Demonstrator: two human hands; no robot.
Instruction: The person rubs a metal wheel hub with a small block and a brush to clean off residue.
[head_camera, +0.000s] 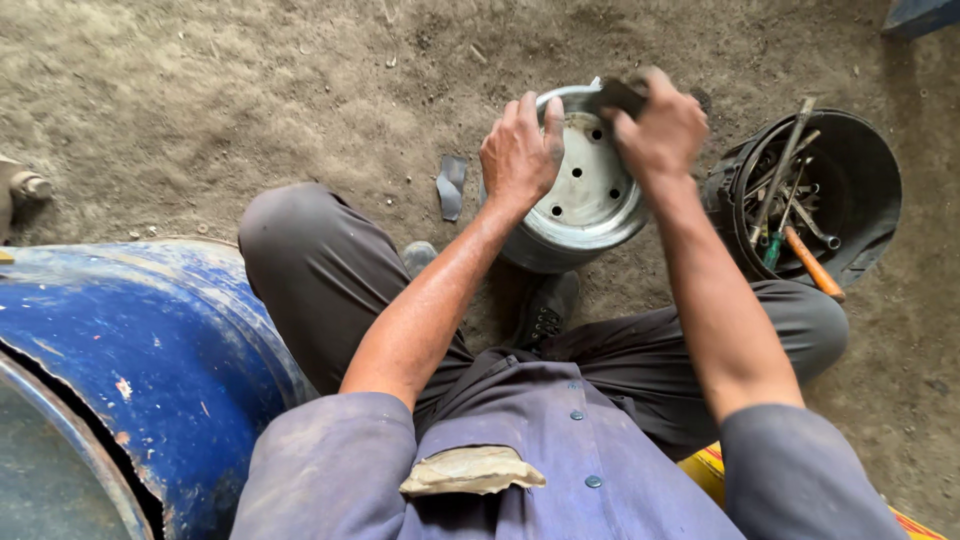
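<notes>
Fingers (535, 115) of the left hand (518, 155) curl over the near rim of a round metal drum (585, 195), gripping it, while the right hand (660, 128) pinches a small dark scrap (618, 95) against the far rim. Between both hands, the drum stands tilted on the dirt floor (200, 100), just beyond the person's shoe (545, 310). It is dull silver, with holes in its flat inner face. A black bucket of tools (810, 195) sits beside it.
</notes>
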